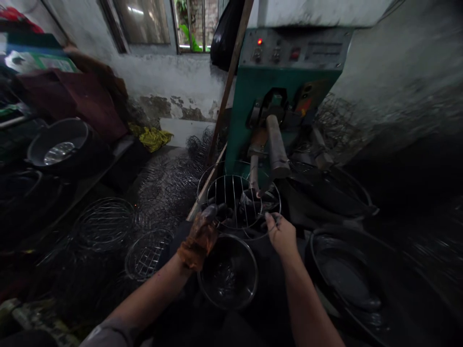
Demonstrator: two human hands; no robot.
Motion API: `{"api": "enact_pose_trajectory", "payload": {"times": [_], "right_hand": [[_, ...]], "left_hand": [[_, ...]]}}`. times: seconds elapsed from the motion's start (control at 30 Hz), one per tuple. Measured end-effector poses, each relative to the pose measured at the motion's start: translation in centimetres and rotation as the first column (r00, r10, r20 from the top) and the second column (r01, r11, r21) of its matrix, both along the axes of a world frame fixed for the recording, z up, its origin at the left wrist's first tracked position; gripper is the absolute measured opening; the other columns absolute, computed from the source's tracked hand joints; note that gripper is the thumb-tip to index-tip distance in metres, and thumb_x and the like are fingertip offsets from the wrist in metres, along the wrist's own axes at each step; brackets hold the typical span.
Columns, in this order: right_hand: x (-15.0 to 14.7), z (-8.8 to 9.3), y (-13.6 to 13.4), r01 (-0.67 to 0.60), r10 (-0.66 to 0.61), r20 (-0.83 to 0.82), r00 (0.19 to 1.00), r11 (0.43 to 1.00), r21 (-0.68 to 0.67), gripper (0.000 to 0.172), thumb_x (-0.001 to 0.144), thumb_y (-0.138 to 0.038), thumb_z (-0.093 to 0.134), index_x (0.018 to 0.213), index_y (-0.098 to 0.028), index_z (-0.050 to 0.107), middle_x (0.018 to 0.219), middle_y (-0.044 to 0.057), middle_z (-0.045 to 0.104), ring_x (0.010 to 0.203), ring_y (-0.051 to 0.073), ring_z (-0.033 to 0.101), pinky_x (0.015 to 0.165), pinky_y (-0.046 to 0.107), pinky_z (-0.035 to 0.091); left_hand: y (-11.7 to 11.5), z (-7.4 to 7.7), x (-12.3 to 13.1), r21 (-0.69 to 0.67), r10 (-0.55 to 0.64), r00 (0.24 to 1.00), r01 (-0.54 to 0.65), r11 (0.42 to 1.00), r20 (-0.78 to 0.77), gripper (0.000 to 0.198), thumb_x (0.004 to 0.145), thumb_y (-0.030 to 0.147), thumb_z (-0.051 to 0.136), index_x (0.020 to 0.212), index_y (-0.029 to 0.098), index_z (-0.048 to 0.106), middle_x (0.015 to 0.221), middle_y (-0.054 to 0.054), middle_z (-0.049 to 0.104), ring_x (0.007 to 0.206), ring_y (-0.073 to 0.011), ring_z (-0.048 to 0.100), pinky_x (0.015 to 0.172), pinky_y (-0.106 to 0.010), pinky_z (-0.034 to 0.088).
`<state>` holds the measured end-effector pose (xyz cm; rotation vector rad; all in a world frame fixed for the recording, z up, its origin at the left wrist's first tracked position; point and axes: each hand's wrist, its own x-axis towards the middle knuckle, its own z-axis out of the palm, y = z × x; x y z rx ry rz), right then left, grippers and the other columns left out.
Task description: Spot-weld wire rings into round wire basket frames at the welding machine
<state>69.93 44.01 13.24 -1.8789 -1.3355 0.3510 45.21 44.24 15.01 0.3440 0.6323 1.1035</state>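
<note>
Bare hands [280,233] on round wire rack [238,200]

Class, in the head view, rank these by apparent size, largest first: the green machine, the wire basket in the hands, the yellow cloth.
1. green machine
2. wire basket, held by both hands
3. yellow cloth, though it lies farther back, so its rank is unsure

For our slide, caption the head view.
Gloved left hand and bare right hand hold a round wire rack at a green machine.
</note>
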Motion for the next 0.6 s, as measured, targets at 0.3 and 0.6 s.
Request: {"api": "enact_pose_trajectory", "payload": {"times": [0.3, 0.6], "right_hand": [[0.2, -0.2, 4.8, 0.072, -0.04, 0.297, 0.954, 0.993, -0.098, 0.037, 0.099, -0.036, 0.044, 0.099, -0.011, 0.071, 0.079, 0.019, 0.073, 0.074, 0.031, 0.071, 0.068, 0.036, 0.046], [1.2, 0.8, 6.6, 0.121, -0.043, 0.401, 0.915, 0.978, -0.17, 0.035, 0.099, -0.03, 0.047, 0.108, -0.009, 0.073, 0.085, 0.018, 0.076, 0.076, 0.029, 0.073, 0.069, 0.034, 0.048]], "left_hand": [[2.0, 0.4, 2.3, 0.057, 0.12, 0.992, -0.118, 0.991, -0.032, 0.053, 0.09, 0.041, 0.074, 0.14, 0.029, 0.06, 0.126, -0.006, 0.073, 0.12, -0.03, 0.067, 0.097, -0.043, 0.058], [2.2, -1.8, 1.5, -0.131, -0.028, 0.988, 0.048, 0.99, 0.152, 0.06, 0.09, 0.05, 0.072, 0.146, 0.036, 0.054, 0.11, -0.003, 0.077, 0.105, -0.0257, 0.073, 0.083, -0.035, 0.06]]}}
